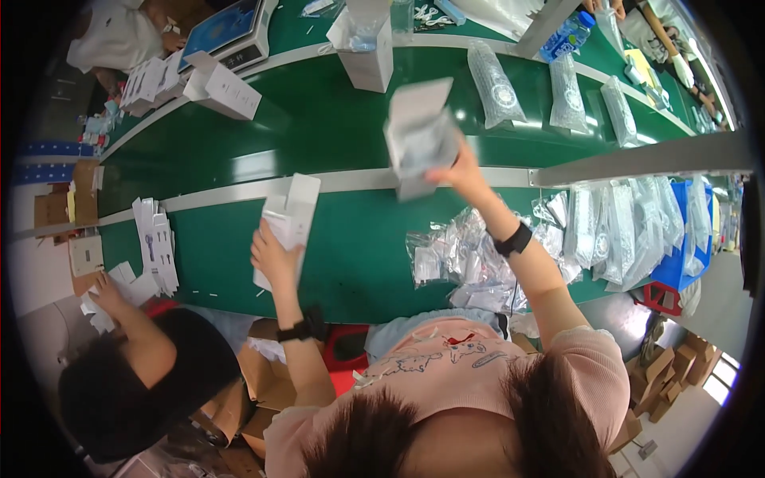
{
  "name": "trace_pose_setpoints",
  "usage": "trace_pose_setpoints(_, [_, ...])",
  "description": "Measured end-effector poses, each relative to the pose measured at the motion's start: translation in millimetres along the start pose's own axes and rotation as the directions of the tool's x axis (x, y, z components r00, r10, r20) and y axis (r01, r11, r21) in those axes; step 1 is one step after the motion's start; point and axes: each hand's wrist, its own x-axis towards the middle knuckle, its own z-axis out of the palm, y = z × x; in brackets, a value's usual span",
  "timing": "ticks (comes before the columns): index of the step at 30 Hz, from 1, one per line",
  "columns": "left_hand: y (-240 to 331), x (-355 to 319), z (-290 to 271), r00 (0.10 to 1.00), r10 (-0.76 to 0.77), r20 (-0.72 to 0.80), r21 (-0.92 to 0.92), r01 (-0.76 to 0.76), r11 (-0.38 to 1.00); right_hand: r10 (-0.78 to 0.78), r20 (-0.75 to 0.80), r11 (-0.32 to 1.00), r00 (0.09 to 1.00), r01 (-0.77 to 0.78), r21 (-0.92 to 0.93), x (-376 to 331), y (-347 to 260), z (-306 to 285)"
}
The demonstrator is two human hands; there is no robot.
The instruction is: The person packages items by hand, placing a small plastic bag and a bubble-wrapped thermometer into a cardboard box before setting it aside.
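Observation:
My right hand [462,171] grips a white carton [416,142], its lid flap up, over the metal rail in the middle of the bench. The carton is motion-blurred, and something pale and clear shows inside it. On the near green surface, my left hand [277,259] is closed on the near end of another white carton [301,209], whose flap points away from me. Below my right forearm lies a pile of small clear plastic bags [470,255] with pale contents.
Bubble-wrapped items [496,86] lie on the far belt, with more [617,227] by a blue bin [692,227] at right. Open cartons [366,48] stand beyond the belt. Folded papers [155,243] are stacked at left, near a co-worker's arm [131,319]. A metal post [637,163] juts in from the right.

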Motion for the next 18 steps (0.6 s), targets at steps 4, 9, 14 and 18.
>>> trace_pose_setpoints(4, [56,-43,-16,0.996,-0.021,0.082,0.033,0.018,0.999,-0.169,-0.287,0.986,0.943,0.163,-0.046,89,-10,-33])
trace_pose_setpoints(9, [55,-26,4,0.975,0.049,0.216,-0.292,0.017,0.956,-0.314,-0.301,0.929,0.901,0.226,-0.292,154,13,-63])
trace_pose_setpoints(14, [35,-16,18,0.928,0.124,0.352,-0.832,0.250,0.495,-0.323,0.143,0.192,0.936,0.213,-0.958,151,26,-129])
trace_pose_setpoints(18, [71,-15,0,0.944,0.225,0.243,-0.969,0.223,0.108,-0.225,-0.218,0.212,0.950,-0.170,-0.962,164,37,-174])
